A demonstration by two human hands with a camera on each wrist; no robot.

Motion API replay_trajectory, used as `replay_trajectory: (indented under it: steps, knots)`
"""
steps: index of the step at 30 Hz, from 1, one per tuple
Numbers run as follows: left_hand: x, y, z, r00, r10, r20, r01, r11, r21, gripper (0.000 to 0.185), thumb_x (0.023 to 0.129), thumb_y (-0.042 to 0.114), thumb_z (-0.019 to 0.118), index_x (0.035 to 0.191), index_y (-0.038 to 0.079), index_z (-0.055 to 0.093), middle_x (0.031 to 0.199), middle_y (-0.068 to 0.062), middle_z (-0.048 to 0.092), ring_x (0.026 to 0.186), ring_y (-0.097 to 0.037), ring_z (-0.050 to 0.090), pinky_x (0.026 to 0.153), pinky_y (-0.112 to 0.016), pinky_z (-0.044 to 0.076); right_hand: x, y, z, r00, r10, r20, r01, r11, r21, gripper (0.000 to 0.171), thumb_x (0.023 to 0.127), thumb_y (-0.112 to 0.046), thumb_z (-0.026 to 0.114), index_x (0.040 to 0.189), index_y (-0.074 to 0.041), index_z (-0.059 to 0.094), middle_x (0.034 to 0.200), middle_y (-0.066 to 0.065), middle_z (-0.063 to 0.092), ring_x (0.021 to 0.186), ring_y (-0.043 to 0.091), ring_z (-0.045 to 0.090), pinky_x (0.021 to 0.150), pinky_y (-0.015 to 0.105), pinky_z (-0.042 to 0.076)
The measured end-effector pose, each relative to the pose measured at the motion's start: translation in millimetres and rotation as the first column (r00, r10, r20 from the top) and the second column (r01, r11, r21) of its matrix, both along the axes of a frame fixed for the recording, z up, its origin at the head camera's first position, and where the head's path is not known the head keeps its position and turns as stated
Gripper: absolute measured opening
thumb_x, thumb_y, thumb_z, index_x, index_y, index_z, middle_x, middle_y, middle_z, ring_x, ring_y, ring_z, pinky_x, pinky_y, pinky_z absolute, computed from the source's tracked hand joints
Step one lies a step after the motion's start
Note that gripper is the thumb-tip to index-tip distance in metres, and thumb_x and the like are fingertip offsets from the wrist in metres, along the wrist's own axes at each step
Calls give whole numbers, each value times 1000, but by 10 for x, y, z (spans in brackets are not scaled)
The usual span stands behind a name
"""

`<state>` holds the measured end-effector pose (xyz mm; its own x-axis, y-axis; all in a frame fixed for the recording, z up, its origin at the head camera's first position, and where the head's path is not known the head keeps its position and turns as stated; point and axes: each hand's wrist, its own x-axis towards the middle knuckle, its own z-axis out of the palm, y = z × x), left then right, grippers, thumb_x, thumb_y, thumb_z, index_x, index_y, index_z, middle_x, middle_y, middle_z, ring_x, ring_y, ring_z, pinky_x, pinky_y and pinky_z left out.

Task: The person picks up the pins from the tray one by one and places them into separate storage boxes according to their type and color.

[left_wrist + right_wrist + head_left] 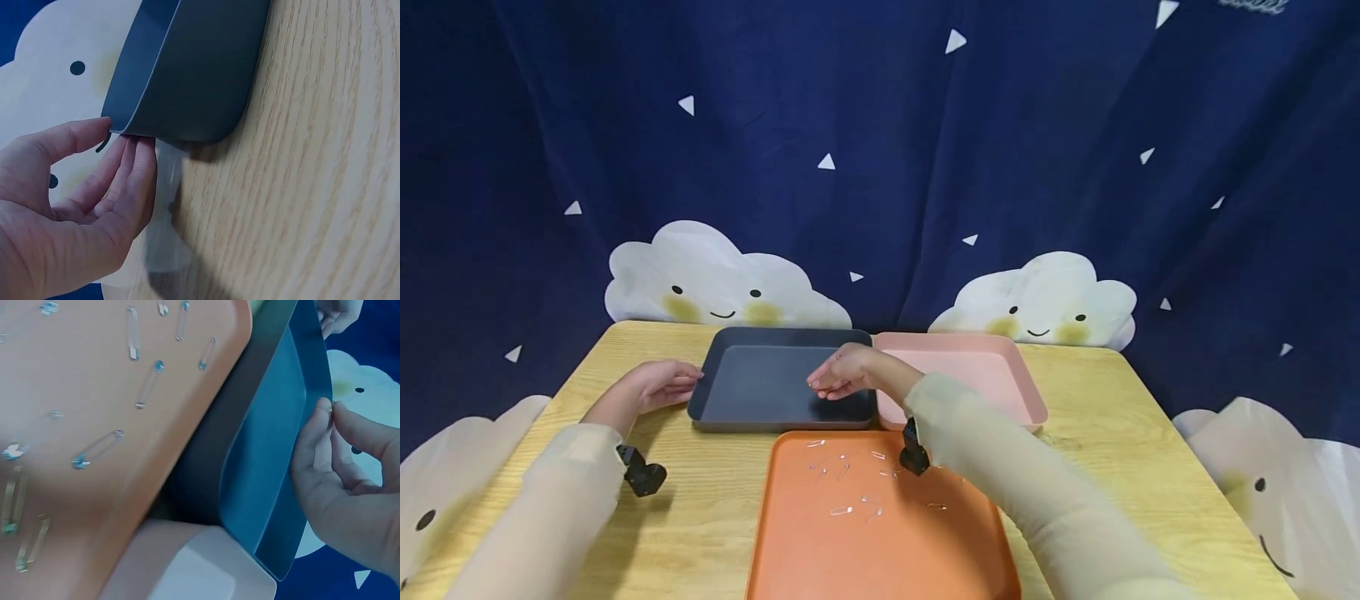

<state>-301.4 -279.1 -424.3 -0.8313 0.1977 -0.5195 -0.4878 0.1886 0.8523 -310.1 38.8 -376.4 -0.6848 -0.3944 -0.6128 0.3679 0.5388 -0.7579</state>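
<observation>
At the left end of the dark grey tray (752, 421), my left hand (662, 385) grips the rim, thumb on one side and fingers against the outer wall in the left wrist view. Above the right part of that tray is my right hand (846, 371), thumb and index fingertips pinched together. A tiny glint like the end of a safety pin (332, 407) shows between them; the rest is hidden by the fingers. Several loose safety pins (841, 511) lie spread over the orange tray (820, 558), silver ones and a few gold-coloured ones (31, 544).
A pink tray (1030, 400) adjoins the dark grey tray on the right, partly behind my right forearm. The orange tray lies in front of both on the wooden table (700, 517). A dark blue curtain (880, 200) with clouds hangs behind the table.
</observation>
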Motion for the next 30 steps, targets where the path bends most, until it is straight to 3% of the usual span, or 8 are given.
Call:
replay_trajectory:
  steps: [7,9,14,15,20,22,27,30]
  knots:
    - [-4,3,22,1000,7,-16,-7,1000,8,54,95,12,51,140,-13,33,78,13,66,76,2,62,73,-15,57,-219,-159,-55,996,-38,-77,47,992,116,23,89,0,62,112,3,68,79,4,67,67,10,62,74,24,59]
    - [-9,4,27,1000,11,-21,-11,1000,13,53,95,12,51,139,-13,34,78,13,66,75,2,62,73,-15,57,-463,-170,-239,997,-22,-76,31,993,118,16,87,0,66,102,0,71,78,5,69,67,12,64,71,25,60]
    - [3,-8,4,1000,17,-20,-17,1000,9,51,95,12,52,137,-12,36,79,12,66,77,1,62,74,-16,57,-1122,-205,-835,996,13,-88,-2,991,132,14,81,3,69,93,-4,72,83,6,72,74,17,68,69,29,60]
    - [6,-16,-6,1000,17,-19,-17,1000,8,51,95,12,52,137,-12,36,79,12,66,77,1,62,75,-16,57,-1194,-210,-902,995,25,-99,-12,992,129,14,81,4,69,93,-4,72,83,6,72,75,18,68,70,29,60]
    - [4,5,-11,1000,30,-7,-30,999,21,52,96,11,52,138,-12,35,78,11,66,76,0,63,73,-16,57,-1270,-209,-978,986,4,-165,13,995,101,14,79,7,69,89,-2,72,78,8,71,71,20,69,65,31,60]
    - [2,10,-7,999,34,-3,-34,999,22,52,95,11,52,138,-12,35,77,11,66,75,0,63,72,-16,57,-1235,-236,-957,983,-51,-176,73,990,122,19,78,6,71,94,-3,72,85,8,73,77,21,70,71,33,61]
    - [28,9,-15,1000,22,-17,-22,1000,1,52,96,11,51,138,-14,34,78,11,65,75,1,62,72,-16,57,-1375,-215,-1148,972,-88,-219,113,988,106,23,75,12,69,94,-1,71,85,11,73,77,23,71,68,33,62]
    - [42,10,-1,999,22,-24,-22,1000,-1,52,95,11,51,137,-15,35,80,9,65,77,0,62,72,-17,57,-1225,-155,-946,970,-96,-222,109,993,48,23,75,11,70,95,0,71,88,12,74,77,23,71,68,32,62]
